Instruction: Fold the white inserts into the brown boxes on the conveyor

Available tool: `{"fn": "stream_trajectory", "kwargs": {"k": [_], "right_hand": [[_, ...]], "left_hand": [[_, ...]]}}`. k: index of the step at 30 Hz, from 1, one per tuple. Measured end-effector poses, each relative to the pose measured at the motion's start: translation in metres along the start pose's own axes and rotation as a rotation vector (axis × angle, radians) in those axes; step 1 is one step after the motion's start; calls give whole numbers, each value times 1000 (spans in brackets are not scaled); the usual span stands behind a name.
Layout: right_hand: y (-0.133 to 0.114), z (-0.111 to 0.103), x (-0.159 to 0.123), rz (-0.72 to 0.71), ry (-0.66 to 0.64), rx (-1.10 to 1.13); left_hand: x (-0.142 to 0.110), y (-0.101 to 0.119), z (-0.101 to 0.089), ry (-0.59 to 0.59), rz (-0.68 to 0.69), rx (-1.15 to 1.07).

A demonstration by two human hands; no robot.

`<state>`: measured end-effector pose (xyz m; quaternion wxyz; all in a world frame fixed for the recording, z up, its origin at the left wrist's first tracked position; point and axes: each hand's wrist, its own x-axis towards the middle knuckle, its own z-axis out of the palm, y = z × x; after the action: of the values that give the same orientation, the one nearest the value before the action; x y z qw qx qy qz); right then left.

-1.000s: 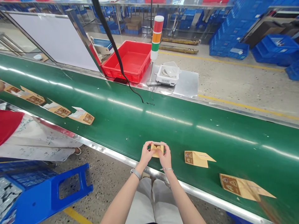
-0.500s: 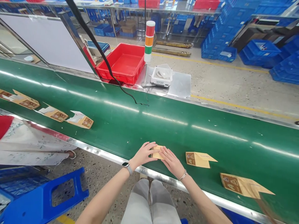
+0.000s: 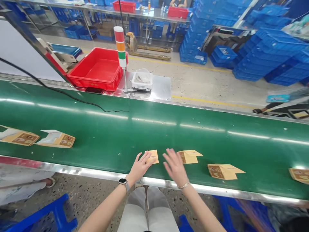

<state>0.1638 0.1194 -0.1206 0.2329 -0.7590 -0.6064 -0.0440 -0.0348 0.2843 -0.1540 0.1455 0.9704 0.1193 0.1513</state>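
The left hand [image 3: 142, 165] touches a small yellow box [image 3: 152, 157] on the green belt [image 3: 145, 129].

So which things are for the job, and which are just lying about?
Probably for the job:
the small tan carton under the left hand
the open-flapped cartons
the green conveyor belt

Probably just lying about:
the loose black cable
the red plastic bin
the stacked blue crates behind
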Motion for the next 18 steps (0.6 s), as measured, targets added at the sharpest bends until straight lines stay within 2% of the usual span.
{"fn": "stream_trajectory", "kwargs": {"k": [2, 3, 5, 7, 9, 12, 15, 18], "right_hand": [[45, -32, -4, 226, 92, -102], [68, -44, -9, 293, 79, -148], [106, -53, -23, 283, -24, -195], [127, -47, -40, 208, -103, -211], [130, -32, -55, 186, -98, -236], [117, -15, -68, 249, -19, -285], [109, -12, -72, 285, 25, -291], [112, -14, -72, 281, 42, -288]], "left_hand": [[8, 5, 1, -23, 1, 17], [13, 7, 1, -33, 0, 19], [25, 13, -1, -50, -9, 22], [37, 18, -5, -67, -2, 26], [47, 22, -8, -74, 22, 5], [59, 28, -7, -75, 73, -48], [62, 32, -2, -115, 131, -18], [60, 32, 8, -164, 173, 57]]}}
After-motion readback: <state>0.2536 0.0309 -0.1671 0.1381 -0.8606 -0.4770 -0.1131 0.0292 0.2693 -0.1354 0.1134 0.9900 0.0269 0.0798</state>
